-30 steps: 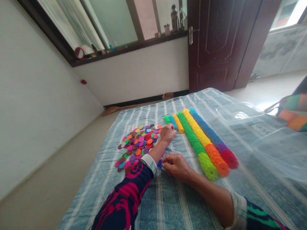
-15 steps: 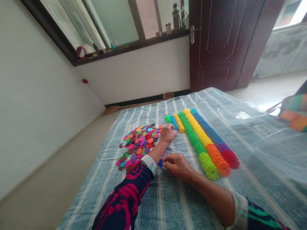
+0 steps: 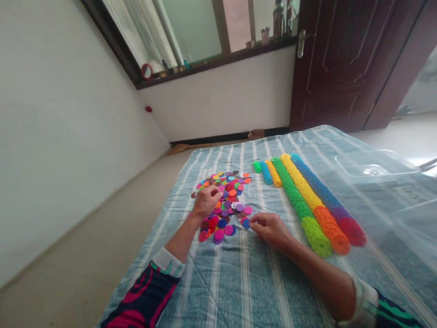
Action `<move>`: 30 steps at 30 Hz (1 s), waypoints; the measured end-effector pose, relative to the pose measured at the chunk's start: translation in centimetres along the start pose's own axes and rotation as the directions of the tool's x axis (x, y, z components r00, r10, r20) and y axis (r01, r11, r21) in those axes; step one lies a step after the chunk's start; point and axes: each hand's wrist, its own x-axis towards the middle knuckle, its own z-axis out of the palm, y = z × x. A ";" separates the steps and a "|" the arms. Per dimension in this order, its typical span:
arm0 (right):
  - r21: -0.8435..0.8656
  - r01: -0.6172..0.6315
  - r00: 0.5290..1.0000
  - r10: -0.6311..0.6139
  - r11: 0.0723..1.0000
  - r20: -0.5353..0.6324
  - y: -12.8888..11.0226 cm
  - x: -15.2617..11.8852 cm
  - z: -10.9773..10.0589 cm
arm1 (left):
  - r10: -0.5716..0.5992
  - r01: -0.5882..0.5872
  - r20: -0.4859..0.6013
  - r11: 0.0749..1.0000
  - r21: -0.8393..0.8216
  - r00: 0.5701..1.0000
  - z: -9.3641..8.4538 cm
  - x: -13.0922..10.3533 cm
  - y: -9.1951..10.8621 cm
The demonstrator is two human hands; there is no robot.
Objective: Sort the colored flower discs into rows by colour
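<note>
My left hand [image 3: 206, 201] is over a loose pile of colourful notched plastic discs [image 3: 232, 193], its fingers bent together at the tips. Whatever may be between them is hidden. At the pile's near right edge, my right hand [image 3: 270, 230] pinches thumb and forefinger at the rim of a blue disc [image 3: 246, 223]. To the right lie long rows of the same discs, stacked face to face: a green row [image 3: 293, 191], a yellow and orange row [image 3: 303, 187] and a blue, purple and red row [image 3: 317, 191]. Shorter green [image 3: 257, 167], blue [image 3: 266, 173] and yellow [image 3: 274, 174] rolls lie beyond.
A striped blue-grey cloth [image 3: 232, 282] covers the surface under everything. A clear plastic tub [image 3: 372, 171] stands at the right, with another transparent piece nearer me. Behind are a windowsill [image 3: 218, 59] with small items and a dark red door [image 3: 341, 59].
My left hand has moved left and nearer, from beside the short rolls to over the pile. My right hand stays by the blue disc. The view has turned left.
</note>
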 end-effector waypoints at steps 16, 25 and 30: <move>-0.526 0.036 0.999 -0.023 0.849 0.033 -0.7 -0.8 0.8 | -0.566 0.326 -0.204 0.692 -0.644 0.799 -1.8 -4.0 -6.1; -0.917 0.244 0.965 0.019 0.314 0.263 -5.6 2.7 8.0 | -0.576 0.307 -0.203 0.663 -0.683 0.792 -1.6 -4.4 -6.4; -0.917 0.342 0.928 0.081 0.205 0.364 -5.8 3.1 9.7 | -0.552 0.293 -0.203 0.677 -0.675 0.808 -1.3 -4.3 -6.9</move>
